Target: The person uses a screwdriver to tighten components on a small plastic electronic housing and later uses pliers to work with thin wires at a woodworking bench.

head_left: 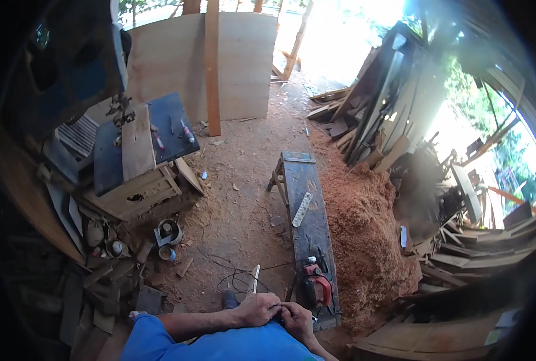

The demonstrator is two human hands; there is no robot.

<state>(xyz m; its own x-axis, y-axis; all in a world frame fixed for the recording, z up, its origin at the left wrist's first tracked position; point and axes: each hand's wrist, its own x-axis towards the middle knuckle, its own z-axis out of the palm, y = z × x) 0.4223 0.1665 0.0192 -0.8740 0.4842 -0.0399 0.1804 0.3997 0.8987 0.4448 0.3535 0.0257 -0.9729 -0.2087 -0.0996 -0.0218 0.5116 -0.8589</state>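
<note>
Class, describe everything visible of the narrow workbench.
The narrow workbench is long, its dark, scuffed top apparently wooden. A crosspiece spans its far end, where a leg slants outward. On top lie a pale, spotted strip and a red and black power tool. Reddish shavings heap along its right side. The right hand is beside its near end.

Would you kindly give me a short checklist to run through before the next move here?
1. Hands together: ok; the left hand and right hand meet in front of the blue shirt.
2. Anything held between them: cannot tell; too small to make out.
3. Red power tool resting on the bench: ok; it lies toward the near end.
4. Power tool disconnected: cannot tell from this view.
5. Floor free of loose cable: not ok; dark loops lie left of the bench.
6. Bench top free of other things: not ok; a pale perforated strip lies farther along.
</note>
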